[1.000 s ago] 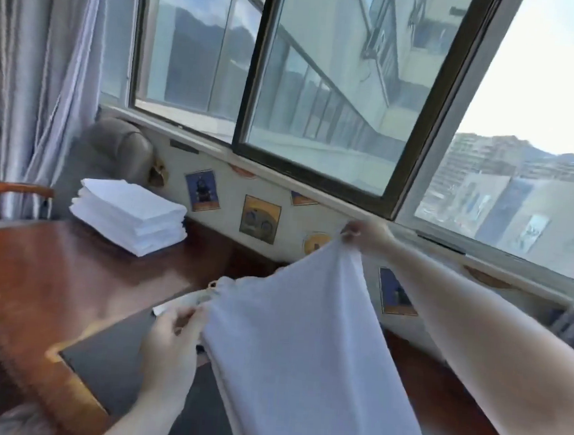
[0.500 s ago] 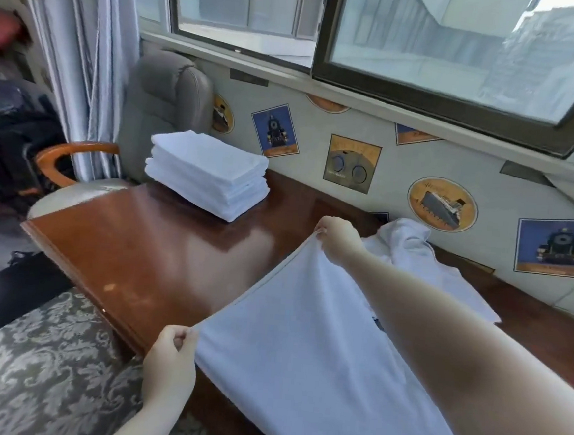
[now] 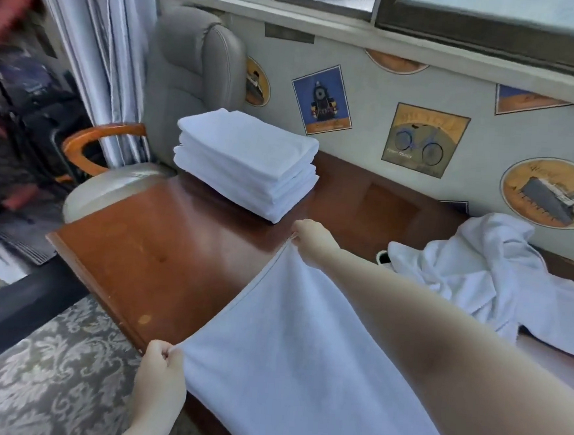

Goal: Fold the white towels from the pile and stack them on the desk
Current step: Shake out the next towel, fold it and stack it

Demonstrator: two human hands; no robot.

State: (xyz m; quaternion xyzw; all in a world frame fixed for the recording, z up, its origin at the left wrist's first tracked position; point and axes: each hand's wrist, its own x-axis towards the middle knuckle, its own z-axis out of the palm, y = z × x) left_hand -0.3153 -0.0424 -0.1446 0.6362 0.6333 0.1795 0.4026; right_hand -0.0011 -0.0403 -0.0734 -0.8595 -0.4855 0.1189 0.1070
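Pinching towel (image 3: 301,373) corners: left hand (image 3: 160,372), right hand (image 3: 311,240).

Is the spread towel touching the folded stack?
Apart. The head view shows bare brown desk between the spread towel and the folded stack.

One stack of folded towels (image 3: 249,159), one spread towel (image 3: 301,373), one crumpled pile (image 3: 481,267).
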